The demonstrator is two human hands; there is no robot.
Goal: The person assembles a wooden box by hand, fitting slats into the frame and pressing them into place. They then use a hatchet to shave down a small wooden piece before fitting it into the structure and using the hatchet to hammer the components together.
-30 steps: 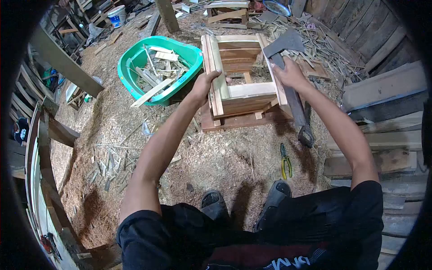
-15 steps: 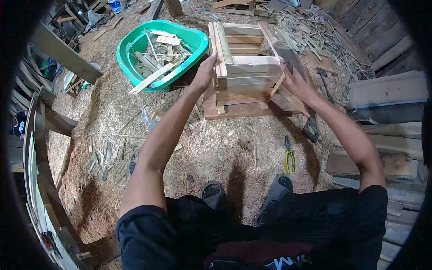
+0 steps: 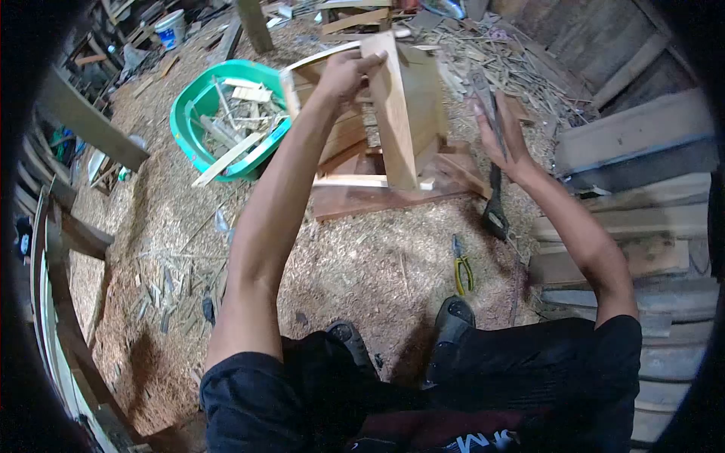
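My left hand [image 3: 349, 75] grips the upper end of a pale board on a slatted wooden crate [image 3: 394, 113], fingers curled over its edge. The crate is tilted above a reddish-brown board [image 3: 370, 198] on the floor and slightly blurred. Off to its right, my right hand [image 3: 504, 136] holds what looks like a hand saw by its grey blade [image 3: 483, 94], which points up. A black handle [image 3: 495, 217] hangs below the palm. Pliers with yellow-green handles [image 3: 462, 273] lie on the floor in front of my feet.
A green plastic tub [image 3: 185, 140] full of wood offcuts stands left of the crate. Sawdust and scraps cover the floor. Stacked planks [image 3: 612, 257] line the right side, a wooden post [image 3: 98, 121] leans at left, and a white bucket [image 3: 170, 30] stands far back.
The crate has been turned and tipped, with my left hand shifted up onto another board. My right hand has come away from the crate, still holding the saw. The view has moved slightly.
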